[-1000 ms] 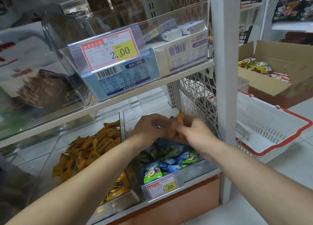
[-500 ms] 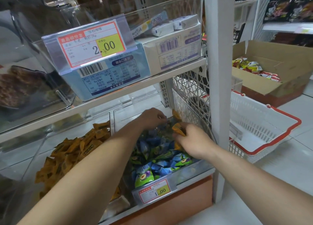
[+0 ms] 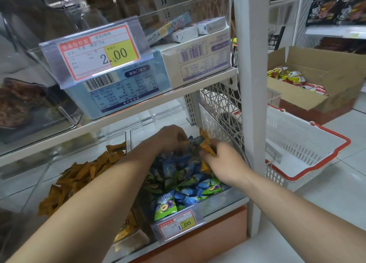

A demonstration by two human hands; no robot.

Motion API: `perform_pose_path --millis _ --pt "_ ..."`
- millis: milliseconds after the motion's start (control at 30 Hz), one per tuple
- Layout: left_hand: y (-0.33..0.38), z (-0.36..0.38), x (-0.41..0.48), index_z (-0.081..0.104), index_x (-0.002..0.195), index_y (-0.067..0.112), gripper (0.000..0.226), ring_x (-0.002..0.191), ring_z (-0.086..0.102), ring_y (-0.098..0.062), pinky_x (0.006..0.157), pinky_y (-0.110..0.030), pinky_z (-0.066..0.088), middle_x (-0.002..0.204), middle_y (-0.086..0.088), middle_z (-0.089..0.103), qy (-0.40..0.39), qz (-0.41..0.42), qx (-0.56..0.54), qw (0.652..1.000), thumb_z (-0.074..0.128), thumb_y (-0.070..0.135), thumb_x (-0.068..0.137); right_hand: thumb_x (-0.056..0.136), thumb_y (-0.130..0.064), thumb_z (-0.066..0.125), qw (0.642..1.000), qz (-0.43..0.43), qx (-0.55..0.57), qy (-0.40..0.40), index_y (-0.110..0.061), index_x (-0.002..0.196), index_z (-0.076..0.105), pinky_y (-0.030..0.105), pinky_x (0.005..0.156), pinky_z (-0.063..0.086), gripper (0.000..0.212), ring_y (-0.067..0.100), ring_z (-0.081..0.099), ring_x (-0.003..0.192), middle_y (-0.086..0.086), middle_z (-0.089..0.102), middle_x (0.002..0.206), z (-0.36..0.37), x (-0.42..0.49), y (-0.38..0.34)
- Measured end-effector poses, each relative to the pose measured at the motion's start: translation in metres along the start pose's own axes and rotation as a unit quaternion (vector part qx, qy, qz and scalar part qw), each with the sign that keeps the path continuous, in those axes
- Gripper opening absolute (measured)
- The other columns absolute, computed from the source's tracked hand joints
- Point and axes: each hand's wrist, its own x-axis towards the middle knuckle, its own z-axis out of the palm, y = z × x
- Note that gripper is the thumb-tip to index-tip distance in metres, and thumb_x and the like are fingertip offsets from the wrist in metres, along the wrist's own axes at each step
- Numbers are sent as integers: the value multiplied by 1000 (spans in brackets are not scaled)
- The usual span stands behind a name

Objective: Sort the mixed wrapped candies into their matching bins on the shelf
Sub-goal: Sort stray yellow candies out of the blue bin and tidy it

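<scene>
Both hands are being held inside the clear right bin [image 3: 221,199], which is standing at the right end of the lower shelf [image 3: 225,211]. A few orange-wrapped candies [image 3: 207,146] are being gripped by the right hand [image 3: 221,163], with its fingers [image 3: 206,155] curled tightly round them. Their lower parts are being covered by the hand, so their count cannot be told.

The left hand [image 3: 172,137] is being pressed knuckles-up into the back of the pile of blue and green candies [image 3: 178,175]. Its fingers are bent down and hidden among the wrappers, so whether anything is being held cannot be told. Much of this pile is being hidden by the left forearm.

The left bin [image 3: 136,241] is standing just beside the right one on the same shelf and is filled with an orange candy heap [image 3: 79,175]. Its front is being crossed by that forearm.

A small price tag [image 3: 178,224] is being carried on the right bin's front edge, its fine print too small to read. On the upper shelf [image 3: 138,112] a large price tag [image 3: 99,52] is being shown in front of blurred boxes.

Right of the white post [image 3: 253,84], a white basket [image 3: 309,143] with a red rim and an open cardboard box [image 3: 326,78] are resting on the floor, both partly cut off by the post.
</scene>
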Motion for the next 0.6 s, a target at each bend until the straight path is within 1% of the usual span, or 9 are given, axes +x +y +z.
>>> perform_pose_path --millis 67,133,233,333,400,467,500,533,600 --pt "7 -11 -17 69 106 22 22 95 63 -13 83 -29 50 108 2 68 74 28 -59 995 74 27 85 100 -33 55 1000 4 9 26 -21 97 62 25 67 46 15 17 64 81 2 69 87 -1 1 -2" --pt "15 -20 -34 69 99 30 17 86 65 -6 81 -27 52 101 7 69 114 53 -131 983 75 24 84 100 -34 53 998 5 33 59 -23 94 60 29 70 47 15 18 63 81 1 67 85 -3 4 -4" --pt "28 -25 -59 69 96 35 21 84 69 -6 81 -27 55 100 7 72 94 70 -274 955 76 18 85 101 -34 51 991 9 106 76 -24 95 59 44 83 55 15 24 65 86 5 67 90 -4 5 -11" --pt "36 -18 -75 75 102 25 21 93 70 -11 89 -32 56 101 2 73 76 74 -347 932 76 13 85 102 -35 51 990 -4 126 66 -22 97 60 47 89 54 16 22 67 90 4 69 94 0 2 -17" --pt "39 -12 -79 75 106 18 22 97 70 -15 89 -33 56 101 -1 74 83 72 -360 926 78 16 84 102 -33 51 988 -13 149 33 -20 99 64 44 82 57 18 21 69 87 8 71 94 3 -1 -20" --pt "38 -9 -81 75 107 17 23 96 71 -16 80 -30 58 102 -2 74 51 61 -399 914 78 19 84 102 -30 53 983 -10 182 -8 -18 97 67 34 63 58 19 18 69 75 16 72 91 3 -4 -21" --pt "37 -10 -80 75 107 17 23 93 72 -16 76 -28 59 102 -2 75 20 55 -417 907 77 18 85 101 -29 54 985 -11 169 -14 -17 96 67 28 59 54 18 18 68 73 16 71 89 1 -4 -20" --pt "34 -12 -76 75 106 18 21 91 72 -16 75 -28 59 101 -2 75 -4 46 -424 904 76 18 86 101 -30 56 991 -14 131 -10 -17 95 66 25 60 51 17 19 67 75 14 70 88 0 -4 -17" --pt "28 -14 -60 76 102 17 15 89 73 -20 77 -35 60 98 -4 76 8 18 -400 916 74 21 88 99 -32 57 1000 -25 13 5 -18 97 62 29 64 44 15 24 64 82 7 67 87 0 -4 -11"
